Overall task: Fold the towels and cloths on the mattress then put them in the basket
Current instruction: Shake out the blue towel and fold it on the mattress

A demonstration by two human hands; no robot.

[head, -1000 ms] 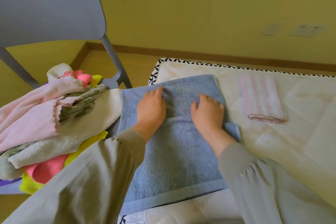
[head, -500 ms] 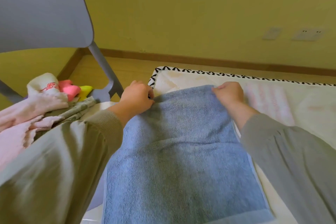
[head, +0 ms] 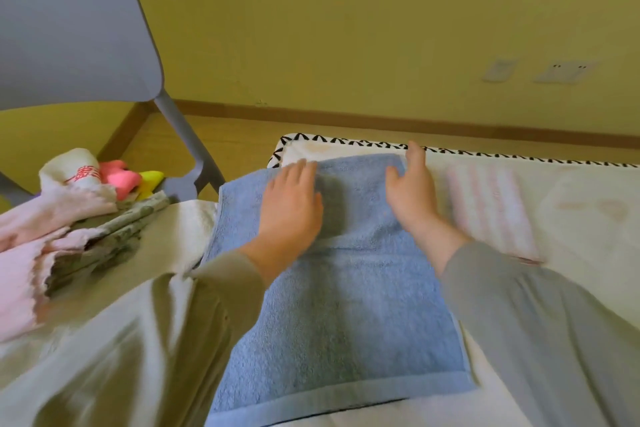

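Note:
A blue towel (head: 339,308) lies lengthwise on the white mattress (head: 588,218), its far part doubled over. My left hand (head: 291,204) rests flat on the far left of the towel, fingers spread. My right hand (head: 412,191) lies open along the towel's far right edge, fingertips reaching the mattress border. A folded pink-striped cloth (head: 491,211) sits on the mattress just right of my right hand. No basket is in view.
A heap of unfolded cloths (head: 69,225), pink, cream, grey-patterned and yellow, sits at the left on a grey chair (head: 69,28). Wooden floor and a yellow wall lie beyond the mattress's patterned far edge (head: 485,152).
Both hands went from the towel's middle to pinching its far corners, and now lie open and flat on the far part. The view has shifted back a little.

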